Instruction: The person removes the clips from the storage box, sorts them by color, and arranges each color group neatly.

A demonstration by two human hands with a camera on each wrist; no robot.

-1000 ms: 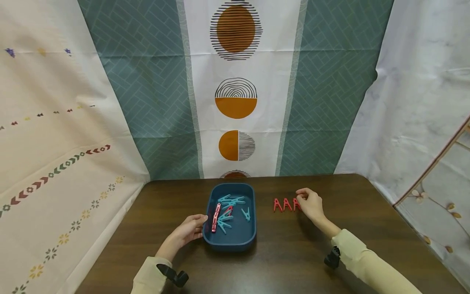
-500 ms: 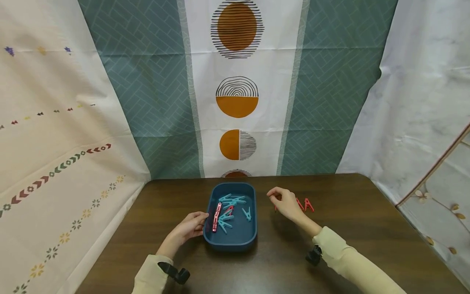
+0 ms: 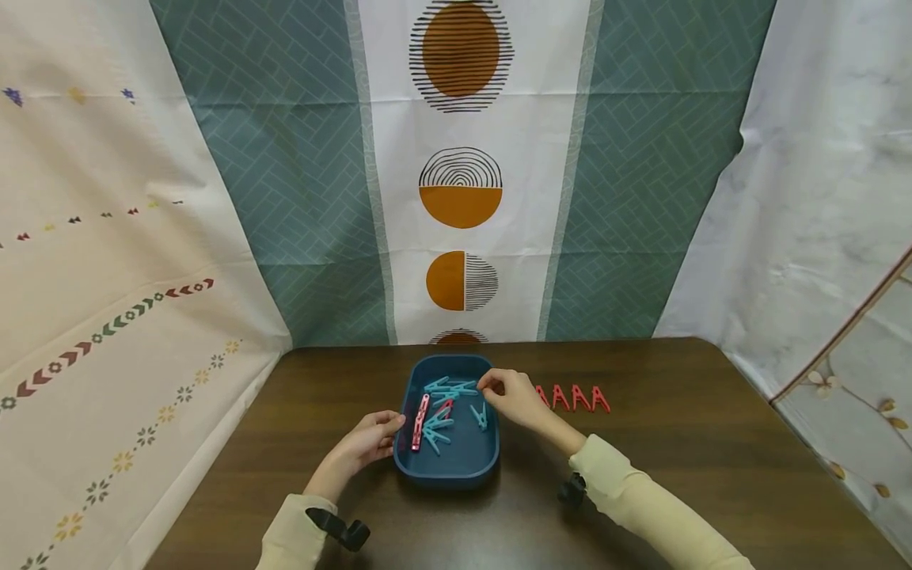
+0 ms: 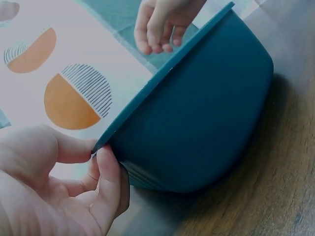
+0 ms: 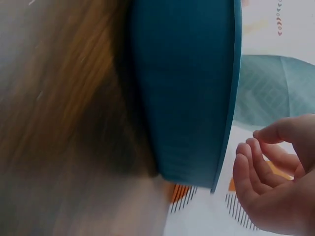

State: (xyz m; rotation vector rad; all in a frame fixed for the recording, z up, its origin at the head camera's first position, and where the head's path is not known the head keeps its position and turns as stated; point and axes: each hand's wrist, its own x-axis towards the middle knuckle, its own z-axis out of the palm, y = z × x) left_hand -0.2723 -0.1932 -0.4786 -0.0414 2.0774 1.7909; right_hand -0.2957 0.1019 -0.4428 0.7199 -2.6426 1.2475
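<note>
Gripping the smooth rounded rim of the blue plastic tray mid-bench, my left hand steadies it; my right hand hovers empty, fingers loosely curled, over teal pegs inside.

Even, soft light fills the head view, its edges bowed by the lens, while both wrist views blur up close.

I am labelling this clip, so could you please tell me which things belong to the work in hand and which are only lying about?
In the work:
tray, gripped at its rim by the left hand
pegs in tray
row of red pegs
right hand, empty over the tray

Lying about:
table
patterned cloths
</note>
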